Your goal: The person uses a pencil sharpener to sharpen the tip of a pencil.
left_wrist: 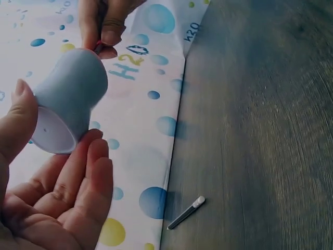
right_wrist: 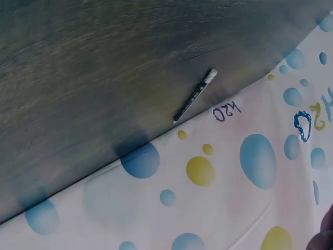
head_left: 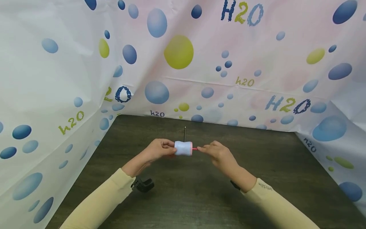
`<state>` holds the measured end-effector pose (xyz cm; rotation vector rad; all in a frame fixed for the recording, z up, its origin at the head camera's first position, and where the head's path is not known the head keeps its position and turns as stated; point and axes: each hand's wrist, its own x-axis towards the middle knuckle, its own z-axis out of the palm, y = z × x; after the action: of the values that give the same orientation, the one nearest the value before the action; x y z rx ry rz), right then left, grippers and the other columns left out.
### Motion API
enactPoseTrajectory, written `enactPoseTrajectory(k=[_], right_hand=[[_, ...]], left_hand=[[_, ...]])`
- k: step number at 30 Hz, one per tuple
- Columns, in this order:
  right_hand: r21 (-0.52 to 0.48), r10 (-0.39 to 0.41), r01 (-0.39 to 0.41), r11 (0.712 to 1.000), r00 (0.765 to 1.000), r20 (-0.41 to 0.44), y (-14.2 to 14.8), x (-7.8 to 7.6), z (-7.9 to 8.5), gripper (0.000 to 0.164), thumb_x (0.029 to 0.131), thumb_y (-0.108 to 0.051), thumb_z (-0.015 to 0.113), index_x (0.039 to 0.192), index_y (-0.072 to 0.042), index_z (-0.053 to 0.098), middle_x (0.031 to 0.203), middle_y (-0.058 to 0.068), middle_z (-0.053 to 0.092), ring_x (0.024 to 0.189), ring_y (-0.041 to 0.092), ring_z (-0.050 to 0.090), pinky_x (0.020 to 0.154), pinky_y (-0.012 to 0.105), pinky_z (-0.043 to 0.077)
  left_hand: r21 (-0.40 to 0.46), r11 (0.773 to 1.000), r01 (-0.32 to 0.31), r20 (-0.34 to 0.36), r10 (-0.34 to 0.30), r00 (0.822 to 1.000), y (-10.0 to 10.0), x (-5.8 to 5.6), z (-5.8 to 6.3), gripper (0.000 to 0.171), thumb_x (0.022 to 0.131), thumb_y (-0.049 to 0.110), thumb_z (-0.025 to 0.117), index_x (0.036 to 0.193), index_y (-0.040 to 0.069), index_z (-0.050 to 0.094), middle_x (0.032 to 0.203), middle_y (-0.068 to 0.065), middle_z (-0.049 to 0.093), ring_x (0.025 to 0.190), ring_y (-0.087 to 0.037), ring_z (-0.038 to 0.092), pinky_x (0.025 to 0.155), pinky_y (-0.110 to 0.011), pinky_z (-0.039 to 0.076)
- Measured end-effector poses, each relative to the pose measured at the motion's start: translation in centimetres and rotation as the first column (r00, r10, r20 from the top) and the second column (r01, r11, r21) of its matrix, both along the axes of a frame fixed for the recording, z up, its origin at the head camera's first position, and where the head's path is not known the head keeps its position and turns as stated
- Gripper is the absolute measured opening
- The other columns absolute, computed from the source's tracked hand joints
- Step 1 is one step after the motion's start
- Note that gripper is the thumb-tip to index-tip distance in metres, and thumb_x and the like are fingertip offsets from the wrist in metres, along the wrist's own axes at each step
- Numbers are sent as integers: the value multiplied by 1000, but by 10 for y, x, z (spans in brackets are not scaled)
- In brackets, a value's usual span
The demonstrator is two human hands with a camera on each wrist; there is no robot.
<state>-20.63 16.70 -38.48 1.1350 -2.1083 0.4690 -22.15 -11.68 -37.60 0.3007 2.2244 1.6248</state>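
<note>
Between thumb and fingers, my left hand (head_left: 157,149) holds a light blue, waisted pencil sharpener (head_left: 183,148) with a pink end that faces right. My right hand (head_left: 221,155) pinches a short red pencil (head_left: 195,149), which reaches into that pink end; its tip is hidden inside. In the left wrist view the sharpener (left_wrist: 75,80) tilts, its white base toward the left palm, and the right fingers grip the pencil at the far end. Only a bit of the right hand (right_wrist: 323,234) shows in the right wrist view's corner.
A dark pencil (head_left: 185,133) with a white end lies on the dark wooden table (head_left: 143,127), beyond the sharpener. White sheeting (head_left: 211,74) printed with coloured drops rises behind the table and along both sides. Dark straps (head_left: 143,185) circle the wrists.
</note>
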Motion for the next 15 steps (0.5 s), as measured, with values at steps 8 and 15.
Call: enactPoseTrajectory(k=[8, 15], right_hand=[[-18, -3, 8, 1000, 955, 296, 0, 2, 11, 35, 79, 20, 71, 105, -1, 81, 82, 11, 77, 68, 13, 62, 58, 21, 53], [-8, -26, 36, 999, 836, 548, 2, 1, 18, 28, 86, 10, 72, 110, -2, 80, 84, 12, 77, 66, 6, 56, 56, 18, 45]], left_hand=[[-11, 1000, -11, -194, 9, 981, 1, 2, -2, 42, 89, 8, 79, 126, -7, 65, 122, -26, 70, 105, -26, 72, 90, -41, 63], [-75, 997, -19, -325, -7, 946, 3, 3, -3, 44, 83, 5, 84, 123, -3, 68, 126, -23, 69, 111, -33, 70, 98, -44, 60]])
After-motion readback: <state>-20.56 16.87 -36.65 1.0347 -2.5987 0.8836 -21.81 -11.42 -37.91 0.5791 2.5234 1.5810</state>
